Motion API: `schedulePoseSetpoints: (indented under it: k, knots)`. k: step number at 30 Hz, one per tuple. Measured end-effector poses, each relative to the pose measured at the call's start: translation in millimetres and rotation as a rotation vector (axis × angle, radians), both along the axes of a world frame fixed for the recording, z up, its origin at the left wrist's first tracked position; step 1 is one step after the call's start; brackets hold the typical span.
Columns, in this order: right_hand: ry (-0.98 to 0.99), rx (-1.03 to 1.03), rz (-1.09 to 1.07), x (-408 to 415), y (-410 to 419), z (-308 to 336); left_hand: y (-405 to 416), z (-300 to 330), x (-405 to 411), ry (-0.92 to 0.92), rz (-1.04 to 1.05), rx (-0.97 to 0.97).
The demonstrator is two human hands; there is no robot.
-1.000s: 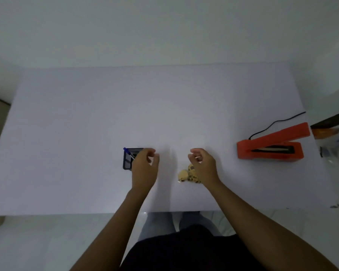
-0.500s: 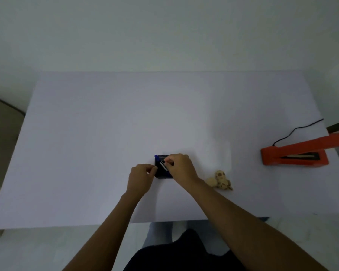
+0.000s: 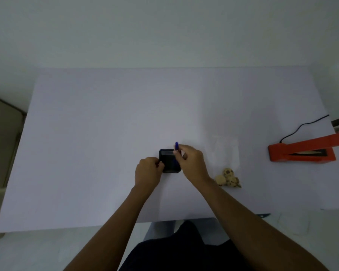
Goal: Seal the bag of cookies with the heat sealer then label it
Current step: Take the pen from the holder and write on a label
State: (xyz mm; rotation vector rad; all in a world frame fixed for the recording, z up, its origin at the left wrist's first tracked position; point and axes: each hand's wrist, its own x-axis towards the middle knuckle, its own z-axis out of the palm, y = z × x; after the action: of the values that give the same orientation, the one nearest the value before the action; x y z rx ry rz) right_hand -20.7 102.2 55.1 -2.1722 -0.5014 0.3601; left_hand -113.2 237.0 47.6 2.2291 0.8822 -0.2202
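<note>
A small black square holder (image 3: 168,160) stands near the middle of the white table (image 3: 106,124). My left hand (image 3: 148,171) grips its left side. My right hand (image 3: 192,163) is closed on a blue pen (image 3: 176,146) whose tip rises above the holder's right edge. A clear bag of cookies (image 3: 228,178) lies to the right of my right forearm; its transparent upper part is barely visible. The orange heat sealer (image 3: 301,152) sits at the far right with its arm raised.
The sealer's black cord (image 3: 301,126) runs off the table's right edge. The floor and a beige object (image 3: 2,145) show at the left. My dark clothing fills the bottom centre below the table's near edge.
My right hand left the cookie bag and went to the black holder, where it now lifts the blue pen. My left hand moved onto the holder's side. The camera view shifted left.
</note>
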Motion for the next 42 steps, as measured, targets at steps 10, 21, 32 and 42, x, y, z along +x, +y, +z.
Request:
schedulePoseSetpoints:
  k: [10, 21, 32, 42]
  knots:
    - [0.56, 0.513, -0.54, 18.4, -31.5, 33.8, 49.6, -2.8, 10.5, 0.013, 0.089, 0.097]
    - [0.98, 0.662, -0.392, -3.7, -29.4, 29.8, 21.4, 33.3, 12.0, -0.182, -0.032, 0.131]
    - [0.958, 0.461, -0.503, -0.7, -14.1, 23.1, -25.4, 39.2, 7.4, -0.227, -0.58, 0.044]
    - [1.052, 0.383, -0.599, 1.8, 13.1, -2.7, -16.5, 40.6, 4.3, -0.024, -0.235, -0.594]
